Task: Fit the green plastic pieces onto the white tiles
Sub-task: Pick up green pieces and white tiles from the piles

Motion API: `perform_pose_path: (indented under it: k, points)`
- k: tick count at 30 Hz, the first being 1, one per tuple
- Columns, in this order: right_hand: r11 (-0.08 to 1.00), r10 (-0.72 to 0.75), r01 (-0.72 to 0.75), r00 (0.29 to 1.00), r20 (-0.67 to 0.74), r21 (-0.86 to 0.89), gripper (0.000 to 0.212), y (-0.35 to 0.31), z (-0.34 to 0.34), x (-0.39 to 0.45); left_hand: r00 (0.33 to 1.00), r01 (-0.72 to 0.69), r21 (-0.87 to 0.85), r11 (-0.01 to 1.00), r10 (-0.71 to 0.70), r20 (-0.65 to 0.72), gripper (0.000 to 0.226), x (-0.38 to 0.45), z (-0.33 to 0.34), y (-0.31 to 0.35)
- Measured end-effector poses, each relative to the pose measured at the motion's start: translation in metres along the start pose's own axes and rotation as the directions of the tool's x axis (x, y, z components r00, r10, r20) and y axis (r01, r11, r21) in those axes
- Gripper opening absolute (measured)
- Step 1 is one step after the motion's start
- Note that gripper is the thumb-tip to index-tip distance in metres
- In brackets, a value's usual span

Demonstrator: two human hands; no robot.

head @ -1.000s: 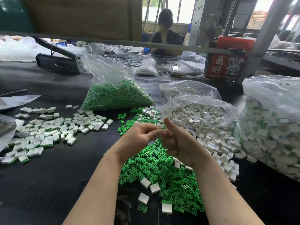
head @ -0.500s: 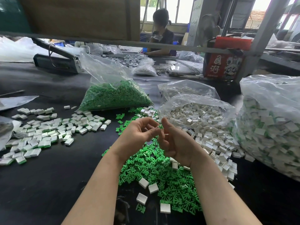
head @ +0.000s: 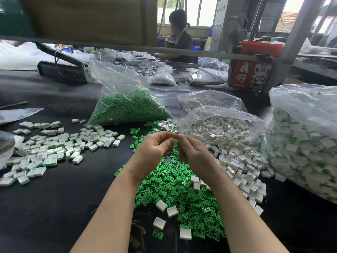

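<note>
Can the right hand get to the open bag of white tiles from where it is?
Probably yes. The right hand hovers beside the open bag of white tiles, whose mouth spills toward it, with nothing between. But its fingers look pinched together with the left hand, so it seems busy.

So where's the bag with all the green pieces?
In the head view, the bag of green pieces sits on the table left of centre, beyond both hands, beside the open bag of white tiles.

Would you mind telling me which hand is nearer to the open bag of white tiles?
Right. The right hand is just beside the bag of white tiles; the left hand lies farther left.
</note>
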State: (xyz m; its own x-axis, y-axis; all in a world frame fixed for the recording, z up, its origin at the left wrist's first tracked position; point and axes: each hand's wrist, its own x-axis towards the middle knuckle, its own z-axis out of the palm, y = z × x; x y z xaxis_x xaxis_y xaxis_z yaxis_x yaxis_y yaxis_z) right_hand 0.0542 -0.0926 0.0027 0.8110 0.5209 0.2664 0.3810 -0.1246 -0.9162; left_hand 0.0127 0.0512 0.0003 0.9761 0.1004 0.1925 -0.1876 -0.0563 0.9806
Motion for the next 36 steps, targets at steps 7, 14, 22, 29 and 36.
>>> perform_pose_path:
  k: [7, 14, 22, 29, 36]
  points:
    - [0.995, -0.034, 0.037, 0.999, -0.029, 0.092, 0.043, -0.002, -0.003, 0.000, 0.992, 0.117, -0.052, 0.992, -0.114, 0.061, 0.023, -0.002, 0.001, -0.002]
    - [0.998, 0.054, -0.055, 0.995, -0.081, -0.014, 0.045, 0.002, -0.005, 0.003, 0.983, 0.099, -0.110, 0.989, -0.079, 0.168, 0.039, -0.004, 0.009, -0.001]
    - [0.988, 0.099, -0.084, 0.989, -0.114, 0.131, 0.030, 0.000, -0.009, 0.003, 0.988, 0.111, -0.131, 0.985, -0.094, 0.125, 0.034, -0.003, 0.003, -0.001]
    - [0.981, 0.095, -0.082, 0.994, -0.062, 0.174, 0.037, -0.001, -0.007, 0.003, 0.992, 0.103, -0.063, 0.993, -0.097, 0.082, 0.034, -0.004, 0.006, -0.003]
    - [0.976, 0.081, -0.075, 0.996, -0.022, 0.202, 0.039, -0.003, -0.007, 0.002, 0.993, 0.091, 0.025, 0.996, -0.093, 0.077, 0.030, -0.004, 0.007, -0.002]
